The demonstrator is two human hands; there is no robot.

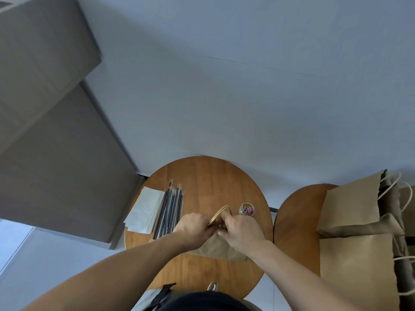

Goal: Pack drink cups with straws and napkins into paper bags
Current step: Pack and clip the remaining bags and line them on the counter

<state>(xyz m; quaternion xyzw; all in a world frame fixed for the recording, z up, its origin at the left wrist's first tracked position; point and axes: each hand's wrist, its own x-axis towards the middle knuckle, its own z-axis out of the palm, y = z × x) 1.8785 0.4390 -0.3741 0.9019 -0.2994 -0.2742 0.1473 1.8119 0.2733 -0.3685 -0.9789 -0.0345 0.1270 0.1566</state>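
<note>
A brown paper bag [221, 249] stands on the round wooden table [202, 176], its twine handles [221, 213] sticking up between my hands. My left hand [193, 227] grips the bag's top edge from the left. On the right side of that edge my right hand [241, 231] pinches the paper. Both hands meet at the bag's mouth and hide it. Wrapped black straws [170, 209] lie in a row left of the bag. A stack of white napkins [146, 209] lies beside them. No drink cup is in view.
A small clear tub of coloured paper clips [246, 209] stands just right of the handles. Several brown paper bags [354, 221] rest on a second wooden table [298, 212] at the right. A grey cabinet [56, 142] rises at the left.
</note>
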